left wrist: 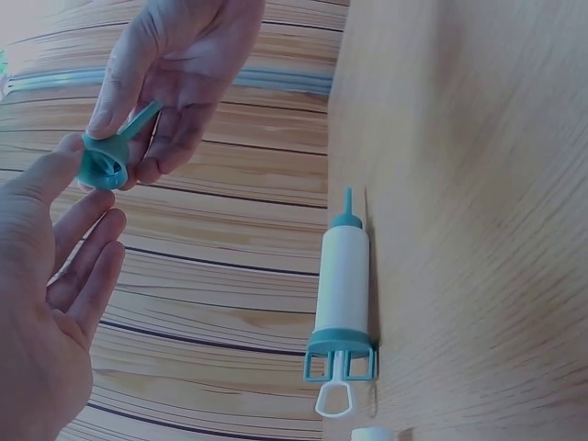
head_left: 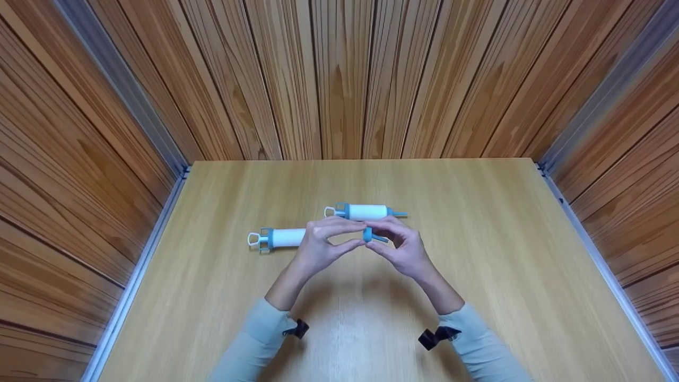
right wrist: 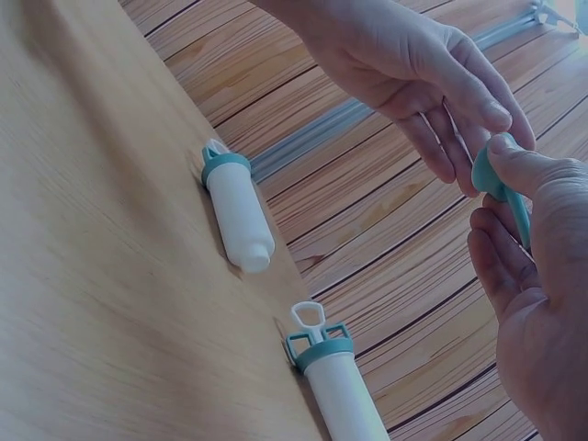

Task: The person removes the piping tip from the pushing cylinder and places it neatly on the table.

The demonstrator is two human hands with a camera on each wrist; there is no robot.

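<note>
A blue nozzle cap (head_left: 367, 234) with a thin spout is held up between both hands over the table. My right hand (head_left: 401, 248) pinches it between thumb and fingers, the spout pointing back toward the palm. At its open rim, the thumb and a fingertip of my left hand (head_left: 324, 245) meet the cap from the other side. The left wrist view shows the cap's hollow inside. Below lies a white tube (right wrist: 241, 216) with a blue collar and a bare white tip. Its front end is behind the left hand in the head view.
Farther back lies a similar white tube (head_left: 367, 212) with its own blue nozzle (left wrist: 347, 220) and a white pull handle (left wrist: 335, 400). Wood-plank walls (head_left: 339, 79) enclose the table (head_left: 504, 239) behind and at both sides.
</note>
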